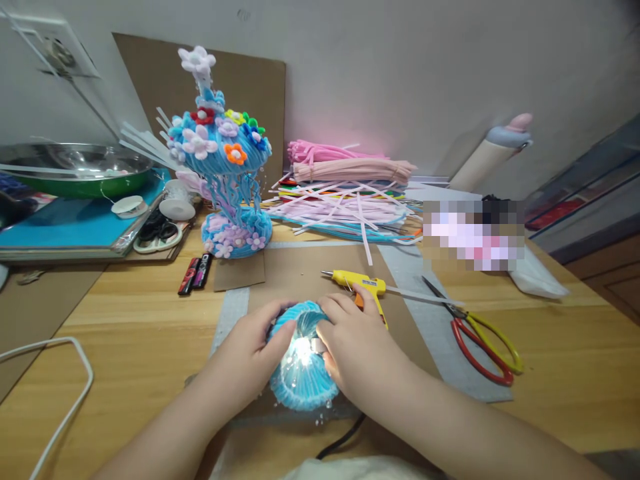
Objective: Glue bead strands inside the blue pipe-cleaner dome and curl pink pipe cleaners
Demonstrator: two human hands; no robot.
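A blue fuzzy dome (301, 373), wound from pipe cleaners, sits low in the middle of the view on a sheet of brown cardboard (300, 273), and a bright white light glows from its centre. Both hands close on it from either side. The left hand (250, 350) cups the dome's left flank, with the fingers curled round the upper rim. The right hand (350, 343) clasps the right flank, its fingertips pressed against the top of the dome right beside the glow. The dome lies between the two palms, touching both, and its lower edge shows below the wrists.

Just behind the right hand, a yellow glue gun (361, 285) lies on the cardboard with its nozzle pointing left; the hand's knuckles hide part of its handle. A dark cable (343, 437) runs out from under the dome toward the viewer. To the right, scissors with red and yellow handles (477, 337) lie on a grey mat (430, 313), blades open a little.

Farther back, a finished blue pipe-cleaner ornament (223, 157), covered in small coloured flowers, stands upright on its own round base. Behind and to its right lies a loose heap of pink, white and coloured pipe cleaners (345, 190). Two small dark tubes (195, 273) lie in front of the ornament's base. At far left, a metal bowl (75, 163) rests on a blue board (65, 223), and a white cord (65, 373) loops over the wooden table (130, 333).
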